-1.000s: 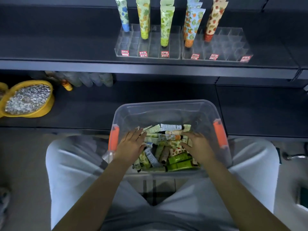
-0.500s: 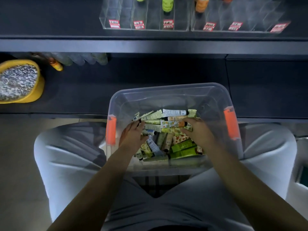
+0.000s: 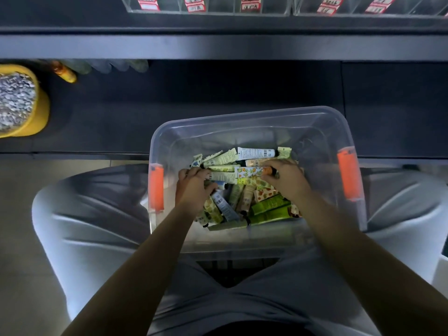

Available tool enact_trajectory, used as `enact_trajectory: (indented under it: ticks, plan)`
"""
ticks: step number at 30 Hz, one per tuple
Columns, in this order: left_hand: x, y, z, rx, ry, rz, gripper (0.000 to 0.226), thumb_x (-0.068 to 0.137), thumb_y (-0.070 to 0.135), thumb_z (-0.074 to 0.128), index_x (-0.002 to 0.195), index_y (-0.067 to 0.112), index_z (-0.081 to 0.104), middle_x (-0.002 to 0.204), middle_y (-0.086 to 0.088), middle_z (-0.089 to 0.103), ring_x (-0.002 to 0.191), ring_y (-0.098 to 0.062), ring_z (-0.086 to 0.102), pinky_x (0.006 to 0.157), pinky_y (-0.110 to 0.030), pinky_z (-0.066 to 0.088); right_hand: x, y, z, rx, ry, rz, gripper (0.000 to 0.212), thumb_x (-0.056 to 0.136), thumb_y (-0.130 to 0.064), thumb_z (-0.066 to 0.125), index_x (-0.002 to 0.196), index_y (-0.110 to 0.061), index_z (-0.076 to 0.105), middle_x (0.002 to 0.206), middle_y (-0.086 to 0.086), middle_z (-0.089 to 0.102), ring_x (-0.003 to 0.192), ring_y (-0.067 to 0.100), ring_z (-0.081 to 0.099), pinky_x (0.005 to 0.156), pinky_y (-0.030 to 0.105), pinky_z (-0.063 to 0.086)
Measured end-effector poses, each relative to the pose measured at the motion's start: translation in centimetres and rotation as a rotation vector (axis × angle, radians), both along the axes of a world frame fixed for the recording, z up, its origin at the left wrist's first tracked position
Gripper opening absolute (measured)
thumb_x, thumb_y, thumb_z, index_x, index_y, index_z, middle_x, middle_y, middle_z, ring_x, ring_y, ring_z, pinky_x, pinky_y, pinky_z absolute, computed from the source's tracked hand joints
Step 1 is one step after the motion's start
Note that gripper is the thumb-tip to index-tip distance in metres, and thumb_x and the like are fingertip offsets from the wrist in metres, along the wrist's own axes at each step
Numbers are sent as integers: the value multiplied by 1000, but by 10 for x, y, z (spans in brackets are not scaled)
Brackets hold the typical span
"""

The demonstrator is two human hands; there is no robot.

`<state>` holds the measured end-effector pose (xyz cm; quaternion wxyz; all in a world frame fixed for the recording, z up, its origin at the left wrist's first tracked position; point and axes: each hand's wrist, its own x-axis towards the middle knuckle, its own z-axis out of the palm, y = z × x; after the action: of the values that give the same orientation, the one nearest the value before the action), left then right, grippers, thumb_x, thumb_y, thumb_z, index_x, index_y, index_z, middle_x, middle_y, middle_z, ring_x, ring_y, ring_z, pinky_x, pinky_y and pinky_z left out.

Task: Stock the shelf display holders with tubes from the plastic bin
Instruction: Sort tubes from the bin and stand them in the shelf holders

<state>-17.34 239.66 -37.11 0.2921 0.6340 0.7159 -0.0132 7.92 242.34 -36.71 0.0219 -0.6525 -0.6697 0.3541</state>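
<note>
Grey trousers (image 3: pixel 84 226) fill the near edge, knees spread, and a clear plastic bin (image 3: pixel 242 117) sits between them against the lap, with an orange latch (image 3: pixel 156 187) on each short side. Both bare forearms reach into it. The left hand (image 3: pixel 194 192) lies on the left of the heap of tubes (image 3: pixel 269 207), knuckles up and fingers curled down among them. Its grip is hidden from above, so I cannot tell whether it has hold of one. The right hand (image 3: pixel 288 183) is on the right of the heap, its grip closed to a pinch on the cap end of an orange-capped tube (image 3: pixel 249 171) with a fruit print, which lies crosswise on top of the pile. Every tube in sight is inside the bin. Beyond the bin runs a dark lower shelf (image 3: pixel 218 93), with a yellow bowl (image 3: pixel 41 112) of pale pebbles at its left end. Farthest off, on the upper shelf, show the front edges of clear display holders (image 3: pixel 266 8) carrying red price labels (image 3: pixel 195 3)
</note>
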Motion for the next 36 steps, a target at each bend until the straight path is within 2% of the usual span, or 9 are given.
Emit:
enact_trajectory:
  ticks: [7, 18, 24, 31, 34, 36]
  plan:
    - [4, 4, -4, -1, 8, 11, 38, 90, 43, 56, 125, 29, 56, 125, 6, 51, 116, -23, 34, 96, -31, 30, -2, 2, -4, 29, -33, 1, 38, 84, -38, 67, 120, -27, 65, 124, -3, 63, 118, 25, 47, 97, 34, 37]
    - [5, 5, -4, 2, -18, 21, 29, 91, 39, 56, 118, 29, 60, 120, 5, 52, 113, -23, 35, 91, -29, 29, -4, 4, -7, 9, -148, 40, 39, 88, -39, 61, 124, -26, 62, 131, 0, 56, 124, 24, 38, 103, 36, 33]
    - [5, 6, -5, 28, -44, 39, 24, 91, 32, 58, 115, 28, 61, 121, 7, 52, 114, -21, 34, 92, -29, 29, -3, 6, -9, 29, -214, 43, 32, 86, -39, 62, 113, -22, 68, 123, -1, 61, 118, 24, 41, 100, 37, 36]
    - [4, 8, -6, 32, -61, 54, 18, 90, 26, 58, 108, 24, 63, 115, 5, 60, 110, -22, 37, 89, -32, 33, 0, 6, -10, -12, -110, -53, 26, 85, -35, 65, 105, -20, 71, 115, -2, 63, 117, 24, 42, 98, 39, 37]
    - [4, 8, -4, 51, -69, 44, 15, 89, 23, 60, 103, 22, 64, 112, 4, 62, 107, -22, 40, 87, -33, 33, 1, 5, -8, -16, -36, -122, 24, 84, -33, 67, 103, -18, 72, 107, 0, 66, 109, 22, 51, 93, 34, 39]
    - [4, 7, -3, 56, -61, 34, 20, 89, 24, 59, 109, 23, 64, 114, 2, 60, 108, -23, 40, 89, -33, 33, 0, 4, -3, -44, 47, -199, 25, 85, -30, 67, 103, -14, 72, 105, 3, 67, 101, 21, 58, 89, 31, 43]
